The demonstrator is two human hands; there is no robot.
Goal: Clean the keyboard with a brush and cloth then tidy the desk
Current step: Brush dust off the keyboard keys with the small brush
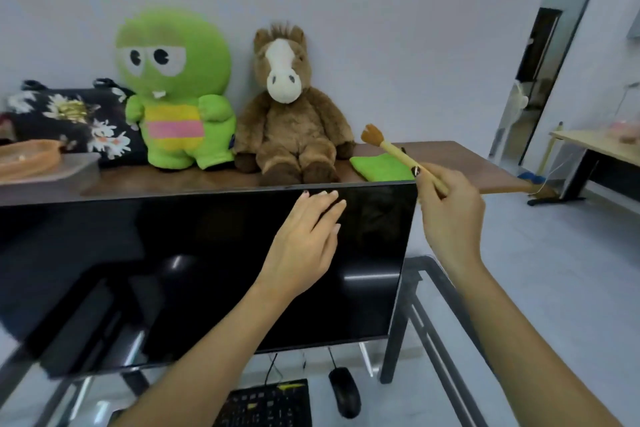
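Observation:
My right hand point(450, 215) grips a wooden brush point(391, 151) by its handle, bristles pointing up and left above the shelf. A folded green cloth point(381, 167) lies on the wooden shelf point(450, 156) just below the brush. My left hand point(304, 239) is held flat with fingers apart in front of the dark monitor point(173, 270), near its top edge, holding nothing. The black keyboard point(270, 404) with a few yellow keys sits low at the bottom of the view, partly cut off.
A black mouse point(343, 392) lies right of the keyboard on the glass desk point(440, 340). On the shelf sit a green plush toy point(173, 90), a brown plush horse point(291, 107), a floral bag point(69, 118) and an orange tray point(27, 156).

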